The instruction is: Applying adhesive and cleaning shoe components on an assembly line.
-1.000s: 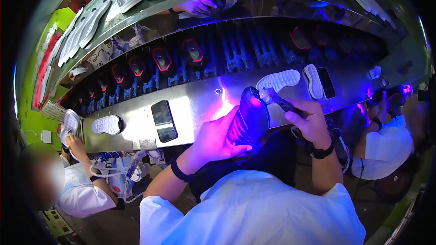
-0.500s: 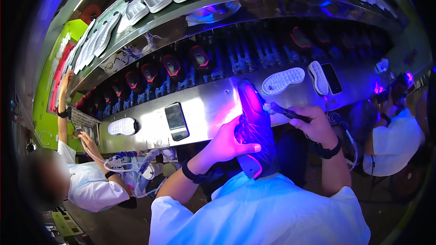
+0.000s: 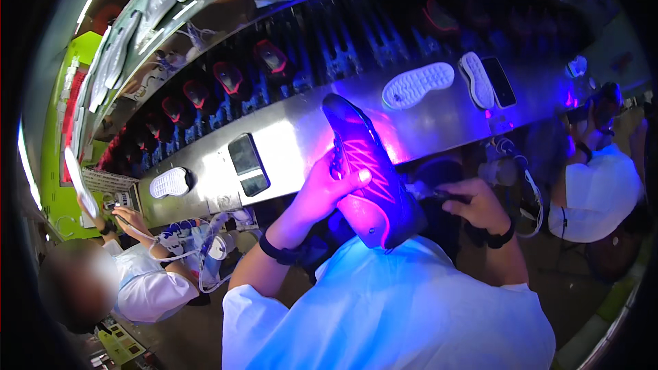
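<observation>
My left hand is closed around a dark shoe upper, its thumb pressed on the side. Purple and pink light falls on the upper, and zigzag lines glow along its flank. The toe points away toward the bench, and the heel is near my chest. My right hand grips a brush by its dark handle. The pale brush head lies low beside the upper's right side; whether it touches cannot be made out. A white shoe sole rests on the metal bench beyond the upper.
Another white sole lies beside a black phone. To the left are a second phone and a sole. Dark uppers line a rack behind the metal bench. Co-workers sit at left and right.
The upper has turned so its zigzag side shows more, and its toe has swung left. The brush has dropped from near the toe toward the heel. The left co-worker's raised arm has lowered, holding a sole.
</observation>
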Tool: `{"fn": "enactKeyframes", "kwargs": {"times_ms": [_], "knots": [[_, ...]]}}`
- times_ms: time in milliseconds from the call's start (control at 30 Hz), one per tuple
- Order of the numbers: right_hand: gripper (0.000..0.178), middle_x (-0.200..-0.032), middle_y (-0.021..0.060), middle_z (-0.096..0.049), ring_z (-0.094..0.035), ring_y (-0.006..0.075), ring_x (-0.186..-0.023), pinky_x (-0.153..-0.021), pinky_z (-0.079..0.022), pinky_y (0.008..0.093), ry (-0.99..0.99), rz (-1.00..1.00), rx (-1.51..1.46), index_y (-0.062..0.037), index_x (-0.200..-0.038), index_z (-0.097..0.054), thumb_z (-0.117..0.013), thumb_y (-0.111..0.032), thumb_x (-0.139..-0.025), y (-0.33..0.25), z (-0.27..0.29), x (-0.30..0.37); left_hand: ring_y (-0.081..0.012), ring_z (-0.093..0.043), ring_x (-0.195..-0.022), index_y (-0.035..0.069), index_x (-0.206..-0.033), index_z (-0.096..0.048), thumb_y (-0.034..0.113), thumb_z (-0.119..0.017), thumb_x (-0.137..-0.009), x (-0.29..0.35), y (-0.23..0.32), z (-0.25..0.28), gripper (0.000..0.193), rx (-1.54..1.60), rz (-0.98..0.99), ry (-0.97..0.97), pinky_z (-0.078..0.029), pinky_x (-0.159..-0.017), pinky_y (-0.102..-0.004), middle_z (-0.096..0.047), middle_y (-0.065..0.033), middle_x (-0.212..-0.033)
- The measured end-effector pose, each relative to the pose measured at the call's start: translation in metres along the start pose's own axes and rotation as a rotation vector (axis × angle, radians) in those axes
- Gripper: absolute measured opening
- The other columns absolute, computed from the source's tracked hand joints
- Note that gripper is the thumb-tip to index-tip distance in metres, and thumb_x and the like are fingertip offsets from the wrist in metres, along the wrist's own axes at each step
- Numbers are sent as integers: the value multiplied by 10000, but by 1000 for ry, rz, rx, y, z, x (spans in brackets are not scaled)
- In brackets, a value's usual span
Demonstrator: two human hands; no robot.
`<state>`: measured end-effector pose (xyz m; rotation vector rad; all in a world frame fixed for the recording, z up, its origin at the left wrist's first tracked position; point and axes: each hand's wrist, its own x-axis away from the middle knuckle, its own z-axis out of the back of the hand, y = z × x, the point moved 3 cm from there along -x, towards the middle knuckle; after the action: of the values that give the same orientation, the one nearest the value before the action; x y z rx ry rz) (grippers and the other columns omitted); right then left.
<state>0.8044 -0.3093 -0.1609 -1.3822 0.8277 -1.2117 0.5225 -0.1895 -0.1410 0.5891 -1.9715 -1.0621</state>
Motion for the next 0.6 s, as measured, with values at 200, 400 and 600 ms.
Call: {"fn": "enactKeyframes", "kwargs": {"times_ms": [200, 400, 600], "knots": [[358, -1090, 136, -729, -667, 158, -982, -880, -510, 319, 35, -154, -70, 6, -1209, -684, -754, -107, -877, -10, 8, -38, -200, -648, -1071, -23, -1341, -489, 267, -783, -887, -10, -5, 1, 614, -47, 86, 32, -531, -936, -347, -645, -114, -1171], [335, -1012, 108, -748, -674, 135, -905, -842, -517, 298, -109, -28, 190, 5, -1188, -696, -755, -97, -876, -22, 32, -15, -214, -646, -1088, -29, -1351, -471, 224, -765, -905, -8, -4, 6, 591, 28, -24, 115, -523, -962, -357, -633, -135, -1197], [330, -800, 107, -680, -628, 200, -687, -645, -468, 308, 47, 125, 385, -53, -1142, -727, -780, -85, -818, -36, 22, 2, -202, -662, -1052, -23, -1290, -539, 202, -750, -919, -5, -18, 9, 483, 182, 8, 183, -530, -943, -349, -664, -116, -1157]]}}
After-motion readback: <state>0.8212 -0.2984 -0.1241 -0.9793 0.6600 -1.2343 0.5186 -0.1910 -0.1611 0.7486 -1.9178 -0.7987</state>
